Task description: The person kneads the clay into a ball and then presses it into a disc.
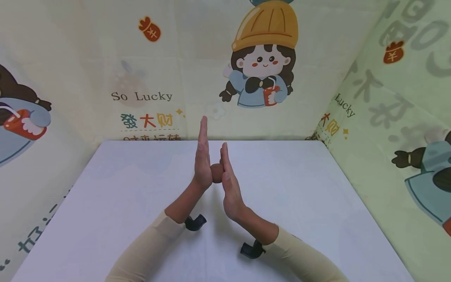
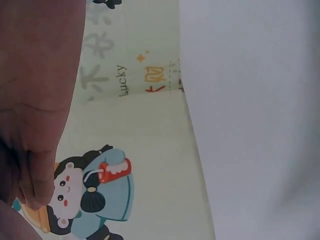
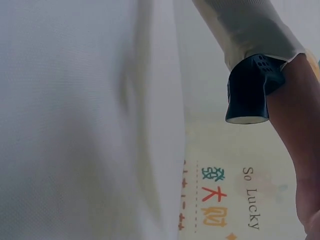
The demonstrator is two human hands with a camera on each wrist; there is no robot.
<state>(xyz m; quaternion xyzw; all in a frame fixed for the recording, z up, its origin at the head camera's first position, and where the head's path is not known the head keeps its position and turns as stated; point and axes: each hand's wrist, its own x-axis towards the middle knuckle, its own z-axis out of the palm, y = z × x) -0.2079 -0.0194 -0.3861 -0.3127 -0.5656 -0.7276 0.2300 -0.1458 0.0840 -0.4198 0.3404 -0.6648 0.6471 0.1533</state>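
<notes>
White table (image 1: 303, 219), cartoon-print cloth walls (image 1: 123, 78) on far, left and right sides. Left hand (image 1: 202, 156) and right hand (image 1: 229, 184) are raised over table centre, fingers straight and pointing up and far, palms facing each other, holding nothing. Left stands slightly farther and higher; a thumb bridges the gap between them. Long axis of each hand runs near-to-far, tilted upward. Black wrist cameras (image 1: 195, 222) sit under the beige sleeves (image 1: 148, 250). Open tabletop on all sides out to the edges.
</notes>
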